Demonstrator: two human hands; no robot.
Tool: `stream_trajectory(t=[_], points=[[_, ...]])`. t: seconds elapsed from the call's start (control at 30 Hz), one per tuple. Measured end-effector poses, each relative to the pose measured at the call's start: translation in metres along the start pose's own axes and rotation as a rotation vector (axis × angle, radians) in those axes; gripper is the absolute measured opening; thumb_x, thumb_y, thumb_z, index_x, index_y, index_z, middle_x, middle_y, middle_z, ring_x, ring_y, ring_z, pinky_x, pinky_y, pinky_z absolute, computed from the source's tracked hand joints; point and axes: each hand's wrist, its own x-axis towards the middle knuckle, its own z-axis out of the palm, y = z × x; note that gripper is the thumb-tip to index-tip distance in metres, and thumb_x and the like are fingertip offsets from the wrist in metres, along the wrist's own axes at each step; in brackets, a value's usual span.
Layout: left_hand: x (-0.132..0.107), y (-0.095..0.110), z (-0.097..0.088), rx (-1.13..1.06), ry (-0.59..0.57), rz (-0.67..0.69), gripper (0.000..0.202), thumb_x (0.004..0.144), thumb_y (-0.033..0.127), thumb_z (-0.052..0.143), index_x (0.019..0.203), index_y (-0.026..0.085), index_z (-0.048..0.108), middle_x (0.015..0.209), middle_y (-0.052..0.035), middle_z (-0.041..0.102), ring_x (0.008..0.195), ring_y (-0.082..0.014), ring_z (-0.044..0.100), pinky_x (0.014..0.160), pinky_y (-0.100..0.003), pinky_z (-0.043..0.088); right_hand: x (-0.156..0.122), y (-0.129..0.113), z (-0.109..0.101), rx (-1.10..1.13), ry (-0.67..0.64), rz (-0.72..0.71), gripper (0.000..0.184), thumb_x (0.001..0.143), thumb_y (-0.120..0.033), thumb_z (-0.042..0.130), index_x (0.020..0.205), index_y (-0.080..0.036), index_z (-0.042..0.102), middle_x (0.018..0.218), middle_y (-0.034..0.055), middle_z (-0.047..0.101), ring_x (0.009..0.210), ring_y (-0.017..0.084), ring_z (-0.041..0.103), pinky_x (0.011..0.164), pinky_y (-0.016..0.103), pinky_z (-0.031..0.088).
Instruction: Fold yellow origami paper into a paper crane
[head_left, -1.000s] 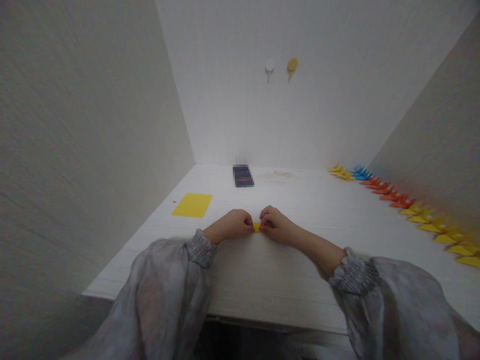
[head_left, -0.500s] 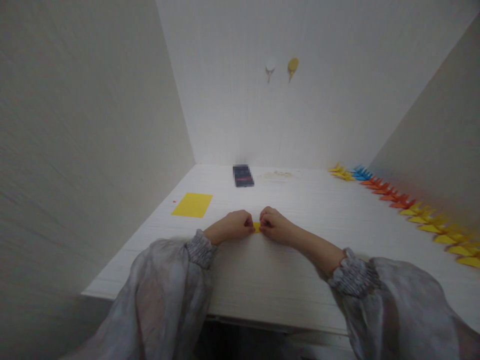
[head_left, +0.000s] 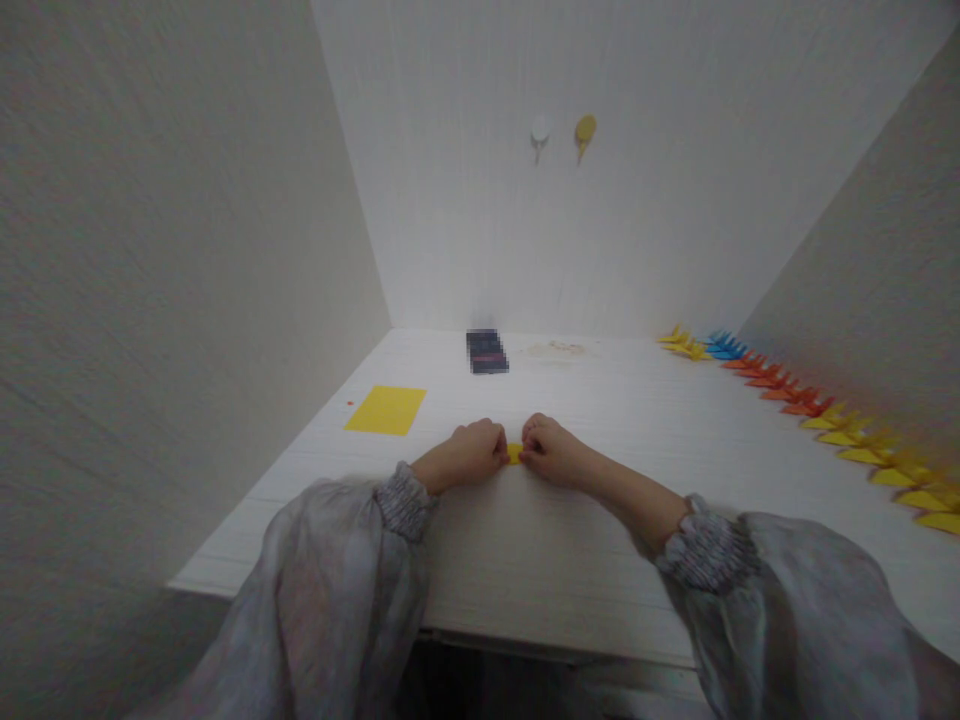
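Observation:
Between my two hands a small piece of yellow paper shows just above the white table. My left hand pinches its left end with closed fingers. At the other end, the fingers of my right hand are pressed together on the paper. Most of the piece is hidden by my fingers, so its folds cannot be made out. A flat square sheet of yellow paper lies on the table to the left of my left hand.
A dark, blurred-out flat object lies near the back wall. Folded paper figures, yellow, blue and orange, form a row along the right wall. A white hook and a yellow hook are on the back wall. A tiny orange scrap lies at left.
Hardly anything differs. Both hands keep their hold on the yellow paper in the same place, and the view has shifted very slightly.

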Motion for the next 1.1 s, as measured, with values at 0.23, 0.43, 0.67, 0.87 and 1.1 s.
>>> stream_trajectory(t=[0.23,0.43,0.67,0.87,1.1], points=[[0.001,-0.006,0.003,-0.045,-0.012,0.063,0.015,0.069,0.025,0.048,0.079,0.016,0.055,0.079,-0.003,0.057,0.071,-0.014,0.052,0.062,-0.023,0.039,-0.003,-0.001,0.0,-0.066,-0.018,-0.015,0.014,0.067,-0.012,0.05,0.053,-0.014,0.05,0.077,0.0056,0.054,0.076,0.014,0.048,0.072,0.026,0.038],[0.005,-0.011,0.005,-0.086,0.002,0.112,0.018,0.067,0.026,0.049,0.076,0.015,0.06,0.076,-0.0037,0.061,0.068,-0.0139,0.052,0.06,-0.023,0.038,-0.005,-0.012,-0.009,-0.157,-0.083,0.026,0.014,0.07,-0.012,0.049,0.056,-0.014,0.051,0.081,0.0079,0.054,0.078,0.016,0.047,0.072,0.026,0.037],[0.003,-0.008,0.002,-0.066,0.037,0.093,0.029,0.067,0.041,0.05,0.067,0.014,0.061,0.065,-0.0038,0.06,0.059,-0.0132,0.05,0.052,-0.023,0.034,-0.003,-0.014,-0.008,-0.151,-0.066,0.045,0.012,0.068,-0.014,0.052,0.056,-0.014,0.053,0.082,0.0087,0.055,0.079,0.017,0.048,0.071,0.026,0.037],[0.004,-0.008,0.004,-0.121,0.029,0.008,0.022,0.062,0.037,0.056,0.065,0.016,0.059,0.064,-0.0015,0.057,0.059,-0.0124,0.049,0.052,-0.023,0.033,-0.004,-0.016,-0.006,-0.115,-0.056,0.062,0.016,0.068,-0.013,0.052,0.052,-0.014,0.052,0.078,0.0079,0.054,0.075,0.016,0.048,0.07,0.026,0.037],[0.004,-0.006,0.004,-0.139,0.067,-0.017,0.024,0.057,0.037,0.06,0.071,0.018,0.057,0.063,0.0017,0.053,0.057,-0.0109,0.046,0.05,-0.021,0.031,-0.009,-0.01,0.001,-0.051,0.064,0.057,0.005,0.064,-0.011,0.055,0.061,-0.013,0.052,0.076,0.0047,0.051,0.073,0.014,0.045,0.066,0.025,0.037]])
